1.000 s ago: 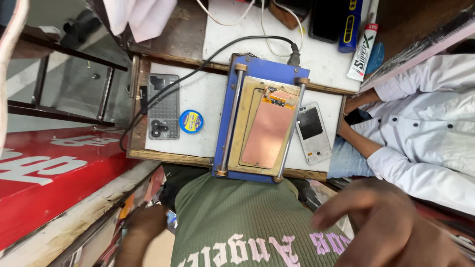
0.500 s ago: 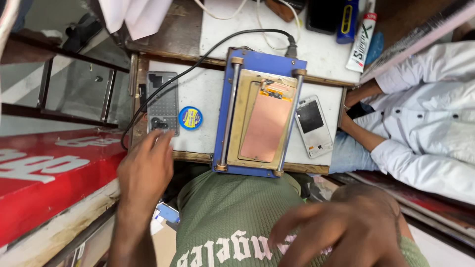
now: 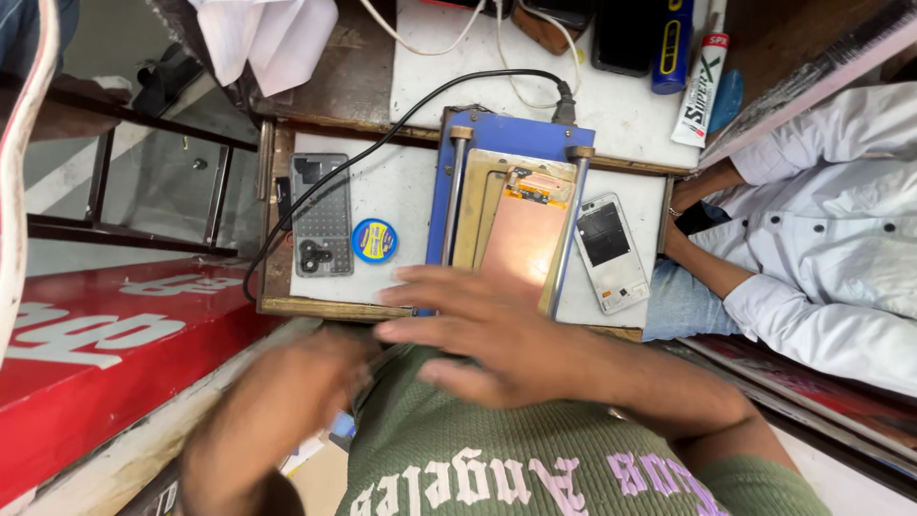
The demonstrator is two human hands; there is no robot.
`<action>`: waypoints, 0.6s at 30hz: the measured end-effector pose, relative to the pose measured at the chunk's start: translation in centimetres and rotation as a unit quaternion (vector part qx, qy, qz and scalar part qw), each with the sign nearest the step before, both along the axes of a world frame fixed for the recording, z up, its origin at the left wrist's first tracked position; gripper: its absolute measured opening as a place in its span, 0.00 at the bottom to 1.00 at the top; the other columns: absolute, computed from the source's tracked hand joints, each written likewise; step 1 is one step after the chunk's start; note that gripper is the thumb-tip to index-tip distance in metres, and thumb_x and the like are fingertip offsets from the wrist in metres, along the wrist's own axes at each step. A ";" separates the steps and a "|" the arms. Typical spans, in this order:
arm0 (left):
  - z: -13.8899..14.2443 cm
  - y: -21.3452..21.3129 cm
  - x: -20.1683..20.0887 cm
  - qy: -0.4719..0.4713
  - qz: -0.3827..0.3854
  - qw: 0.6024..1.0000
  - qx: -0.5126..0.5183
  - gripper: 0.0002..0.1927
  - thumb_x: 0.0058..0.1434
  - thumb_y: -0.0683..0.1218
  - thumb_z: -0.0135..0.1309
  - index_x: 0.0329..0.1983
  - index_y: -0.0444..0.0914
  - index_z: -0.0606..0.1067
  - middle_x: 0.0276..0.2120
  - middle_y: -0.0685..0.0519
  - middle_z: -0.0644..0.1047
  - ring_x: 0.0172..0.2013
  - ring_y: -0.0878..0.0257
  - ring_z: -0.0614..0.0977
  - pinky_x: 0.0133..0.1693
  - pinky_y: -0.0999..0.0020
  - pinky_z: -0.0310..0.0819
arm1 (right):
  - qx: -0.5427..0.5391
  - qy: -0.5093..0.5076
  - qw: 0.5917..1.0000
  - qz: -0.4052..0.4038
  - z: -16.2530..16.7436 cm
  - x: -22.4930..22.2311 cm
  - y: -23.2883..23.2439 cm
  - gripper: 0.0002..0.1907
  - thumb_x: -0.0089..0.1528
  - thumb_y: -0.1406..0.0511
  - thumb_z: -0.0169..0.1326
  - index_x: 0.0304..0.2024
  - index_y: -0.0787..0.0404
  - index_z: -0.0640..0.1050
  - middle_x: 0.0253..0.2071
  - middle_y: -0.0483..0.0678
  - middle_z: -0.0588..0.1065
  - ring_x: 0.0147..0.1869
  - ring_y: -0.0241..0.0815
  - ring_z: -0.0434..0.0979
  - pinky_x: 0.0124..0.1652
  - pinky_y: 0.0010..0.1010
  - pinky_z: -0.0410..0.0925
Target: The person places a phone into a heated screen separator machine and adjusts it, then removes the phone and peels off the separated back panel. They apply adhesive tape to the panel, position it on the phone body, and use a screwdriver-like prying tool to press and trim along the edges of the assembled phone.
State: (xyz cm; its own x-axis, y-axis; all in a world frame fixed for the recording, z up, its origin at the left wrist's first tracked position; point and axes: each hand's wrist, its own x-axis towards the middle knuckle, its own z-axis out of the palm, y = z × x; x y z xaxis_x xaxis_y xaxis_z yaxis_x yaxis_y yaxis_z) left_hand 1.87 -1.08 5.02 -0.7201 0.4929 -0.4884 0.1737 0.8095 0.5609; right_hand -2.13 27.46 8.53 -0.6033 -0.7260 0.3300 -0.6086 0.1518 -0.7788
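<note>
Right hand was open, fingers spread, empty, over the desk's near edge beside the blue separator plate. Left hand blurred, grip unreadable. Risk: a sweep could knock the white phone off.

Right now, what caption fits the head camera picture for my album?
Right hand reaches over a blue screen-separator machine, left hand blurred below, white phone beside it.

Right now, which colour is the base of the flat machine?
Blue, on the flat machine's base; seen in the head view.
</note>
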 end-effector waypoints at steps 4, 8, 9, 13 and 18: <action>4.4 -2.1 3.3 0.062 -0.137 0.965 0.215 0.13 0.57 0.42 0.58 0.45 0.40 0.81 0.45 0.49 0.82 0.48 0.53 0.84 0.46 0.60 0.79 | -0.094 -0.417 0.871 0.243 -2.7 0.7 -5.6 0.26 0.68 0.60 0.56 0.64 0.62 0.64 0.58 0.53 0.69 0.63 0.58 0.71 0.61 0.46 0.68; 9.6 -4.6 4.7 0.278 0.137 0.950 0.038 0.13 0.59 0.45 0.57 0.46 0.37 0.80 0.48 0.46 0.81 0.51 0.52 0.83 0.55 0.56 0.75 | 0.250 -0.303 0.890 0.231 -4.6 3.3 -9.0 0.16 0.75 0.54 0.48 0.53 0.55 0.79 0.49 0.49 0.80 0.58 0.55 0.78 0.55 0.46 0.73; 10.1 -4.6 4.8 0.282 0.255 0.924 -0.029 0.12 0.61 0.42 0.57 0.47 0.33 0.79 0.47 0.43 0.80 0.50 0.50 0.83 0.56 0.55 0.77 | 0.330 -0.188 0.899 0.219 -4.8 3.7 -9.3 0.16 0.75 0.52 0.48 0.53 0.53 0.79 0.50 0.47 0.79 0.58 0.52 0.78 0.54 0.46 0.73; 8.9 -3.0 4.1 0.370 0.201 0.907 0.011 0.12 0.59 0.40 0.59 0.46 0.33 0.80 0.41 0.41 0.81 0.43 0.45 0.84 0.49 0.51 0.79 | 0.218 0.040 0.969 0.106 -4.2 4.2 -8.5 0.16 0.65 0.60 0.57 0.55 0.53 0.79 0.50 0.45 0.78 0.60 0.50 0.75 0.53 0.49 0.69; 8.2 -1.3 2.5 0.274 0.087 0.931 0.226 0.13 0.52 0.40 0.63 0.42 0.36 0.80 0.37 0.48 0.82 0.38 0.55 0.86 0.41 0.61 0.81 | -0.097 -0.025 0.991 -0.089 -2.8 3.5 -6.3 0.17 0.66 0.60 0.59 0.53 0.58 0.71 0.59 0.50 0.73 0.64 0.52 0.74 0.62 0.48 0.70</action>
